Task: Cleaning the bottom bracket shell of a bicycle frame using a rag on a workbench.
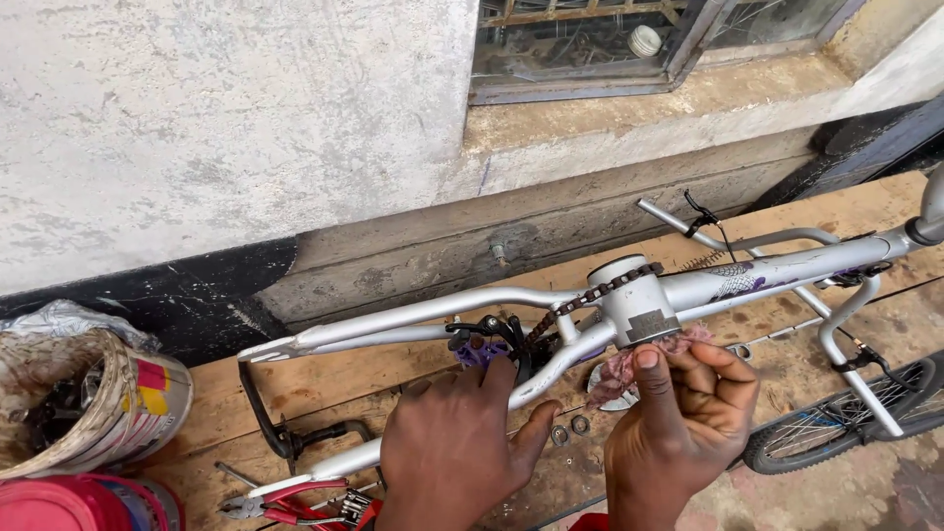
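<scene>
- Wall: rough grey plaster with a black painted band at its foot fills the upper view; a barred window sits at the top, with a concrete ledge below it.
- Surface: bare wooden planks, running from lower left to upper right along the wall base.
- Bicycle frame: silver, lying on the planks, rear stays to the left, main tube running off to the upper right. Its bottom bracket shell points toward you near frame centre.
- Wheel: spoked, with a black tyre, partly under the frame at right, overlapping the plank edge.
- Bucket: dented metal pail at far left, dirty inside, with a crumpled bag behind it.
- Your left hand: resting palm-down on the lower frame tube, fingers spread over it, thumb reaching right; loosely gripping the tube, not clenched.
- Your right hand: fingers pinched on a pinkish rag, pressing it against the underside of the shell.
- Chain: rusty, draped over the shell toward a black derailleur beside a purple part.
- Pliers: red-handled, on the planks at lower left, near your left wrist.
- Two small rings: on the planks between your hands.
</scene>
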